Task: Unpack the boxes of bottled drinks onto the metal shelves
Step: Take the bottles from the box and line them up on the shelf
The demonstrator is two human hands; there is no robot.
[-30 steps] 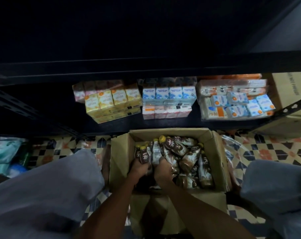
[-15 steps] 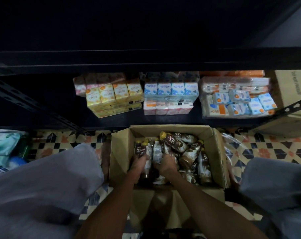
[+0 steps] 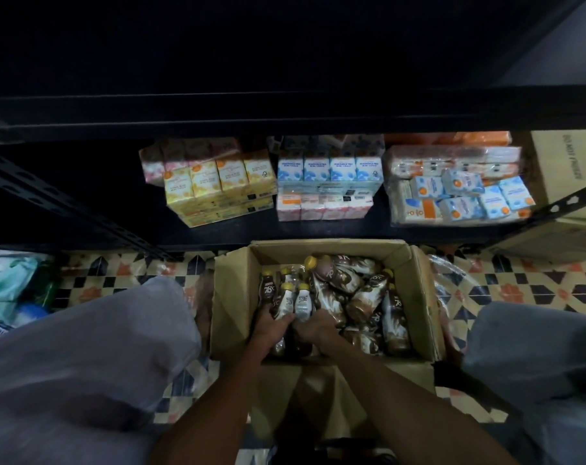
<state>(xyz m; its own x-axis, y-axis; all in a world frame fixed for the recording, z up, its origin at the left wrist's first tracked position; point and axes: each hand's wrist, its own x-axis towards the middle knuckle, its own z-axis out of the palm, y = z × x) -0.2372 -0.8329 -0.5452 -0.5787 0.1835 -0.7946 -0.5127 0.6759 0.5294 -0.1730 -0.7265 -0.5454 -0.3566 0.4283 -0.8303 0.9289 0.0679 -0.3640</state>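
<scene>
An open cardboard box (image 3: pixel 231 297) sits on the tiled floor between my knees. It holds several brown-and-white bottled drinks with yellow caps (image 3: pixel 352 290), most lying loose on the right. A cluster of upright bottles (image 3: pixel 286 298) stands at the box's left side. My left hand (image 3: pixel 270 330) grips the cluster's lower left. My right hand (image 3: pixel 315 328) grips its lower right. Both hands' fingertips are hidden among the bottles. The black metal shelf (image 3: pixel 285 112) runs across above the box.
The low shelf level behind the box holds yellow tissue packs (image 3: pixel 214 182), blue and pink tissue packs (image 3: pixel 328 182) and wrapped packs (image 3: pixel 452 189). A cardboard carton (image 3: pixel 567 169) stands at the right. Plastic packs (image 3: pixel 6 283) lie on the floor at left. My knees (image 3: pixel 83 347) flank the box.
The view has tilted down a little. Both hands have closed in around the upright bottles, which now stand gathered tighter at the box's left side.
</scene>
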